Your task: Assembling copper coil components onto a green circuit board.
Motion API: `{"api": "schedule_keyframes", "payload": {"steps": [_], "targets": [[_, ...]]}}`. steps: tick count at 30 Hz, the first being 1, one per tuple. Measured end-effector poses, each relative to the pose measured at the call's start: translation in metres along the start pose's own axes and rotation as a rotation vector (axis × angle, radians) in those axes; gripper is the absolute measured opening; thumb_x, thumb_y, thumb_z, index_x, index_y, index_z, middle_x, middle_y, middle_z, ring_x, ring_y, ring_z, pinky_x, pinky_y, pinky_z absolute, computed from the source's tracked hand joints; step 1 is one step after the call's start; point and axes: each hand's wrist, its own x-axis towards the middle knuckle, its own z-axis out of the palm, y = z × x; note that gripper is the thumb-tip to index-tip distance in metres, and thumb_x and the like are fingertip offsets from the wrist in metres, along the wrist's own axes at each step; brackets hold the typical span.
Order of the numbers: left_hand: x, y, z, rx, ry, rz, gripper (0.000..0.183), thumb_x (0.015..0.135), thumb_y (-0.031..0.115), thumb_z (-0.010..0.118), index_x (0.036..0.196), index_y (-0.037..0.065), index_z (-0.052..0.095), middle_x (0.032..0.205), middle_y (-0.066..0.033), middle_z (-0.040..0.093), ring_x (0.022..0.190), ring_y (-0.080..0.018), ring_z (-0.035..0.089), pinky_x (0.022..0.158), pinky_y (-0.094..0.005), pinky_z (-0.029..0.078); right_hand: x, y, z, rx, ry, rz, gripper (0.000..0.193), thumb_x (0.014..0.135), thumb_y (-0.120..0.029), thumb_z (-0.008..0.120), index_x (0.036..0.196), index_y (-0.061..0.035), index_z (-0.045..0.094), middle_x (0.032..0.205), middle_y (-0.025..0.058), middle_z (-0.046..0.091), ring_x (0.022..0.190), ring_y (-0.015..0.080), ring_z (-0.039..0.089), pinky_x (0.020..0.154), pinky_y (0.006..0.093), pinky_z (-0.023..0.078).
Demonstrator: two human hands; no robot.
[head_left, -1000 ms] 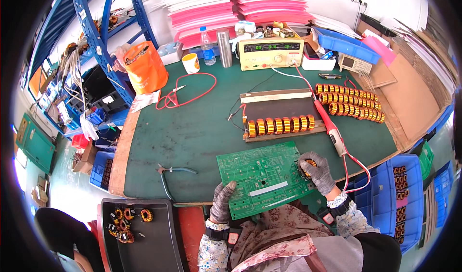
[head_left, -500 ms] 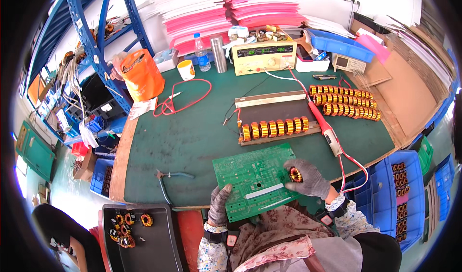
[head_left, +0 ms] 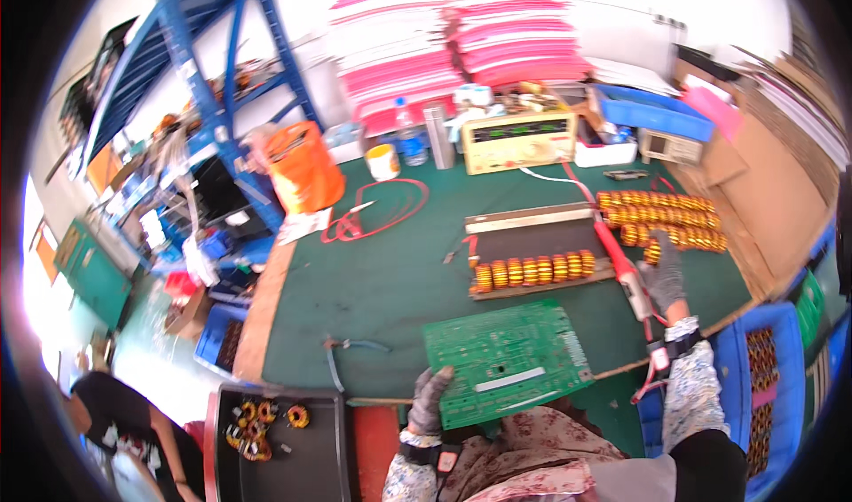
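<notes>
In the head view, the left hand [head_left: 431,399] pinches the circuit board [head_left: 506,355] by its left edge, over the front of the surface [head_left: 373,280]. The right hand [head_left: 663,276] meets a copper coil [head_left: 652,252]; gripping or not, I cannot tell from here. The board seems light, stiff, fragile: better held by edges.

A gloved left hand [head_left: 430,402] grips the near left corner of a green circuit board [head_left: 501,355], while the gloved right hand [head_left: 664,278], beyond the board to its right, holds a gold-wound coil [head_left: 652,252] just beside rows of similar coils [head_left: 661,215]. Behind the board lies a frame with a line of coils [head_left: 532,271], and farther back stands a yellow instrument [head_left: 497,151]. Pliers [head_left: 364,344] lie left of the board, a red-and-white probe [head_left: 628,277] to its right, and a black tray [head_left: 302,475] nearer and left of it.
</notes>
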Motion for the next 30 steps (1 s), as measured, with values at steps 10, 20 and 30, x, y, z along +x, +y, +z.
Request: {"api": "schedule_keyframes", "payload": {"steps": [10,20,30], "targets": [[0.006,0.001,-0.004,-0.048,-0.047,-0.038,0.039,0.085,0.033,0.062,0.108,0.001,0.058,0.092,-0.0033,0.062,0.079,-0.0113,0.057,0.068,-0.0253,0.047,-0.004,0.057,0.031,0.240,-0.258,0.182,0.058,0.063,0.001,0.071,0.116,-0.0099,0.049,0.112,0.0126,0.056,0.107,0.0283,0.054,0.091,0.0342,0.042],[0.007,-0.002,-0.005,0.000,-0.008,-0.008,0.042,0.084,0.034,0.063,0.111,0.002,0.059,0.098,-0.0058,0.064,0.083,-0.0146,0.060,0.072,-0.0281,0.049,0.004,0.025,0.033,0.120,-0.297,0.254,0.060,0.065,-0.005,0.076,0.118,-0.0087,0.050,0.120,0.0149,0.054,0.114,0.0323,0.051,0.097,0.0363,0.040],[0.008,0.000,-0.001,-0.009,-0.018,-0.016,0.045,0.084,0.035,0.063,0.112,0.001,0.057,0.099,-0.0066,0.063,0.084,-0.0151,0.060,0.073,-0.0289,0.049,0.000,0.029,0.024,-0.107,-0.398,0.219,0.072,0.071,-0.011,0.071,0.133,-0.0098,0.035,0.128,0.0188,0.047,0.120,0.0344,0.045,0.101,0.0387,0.037]]}}
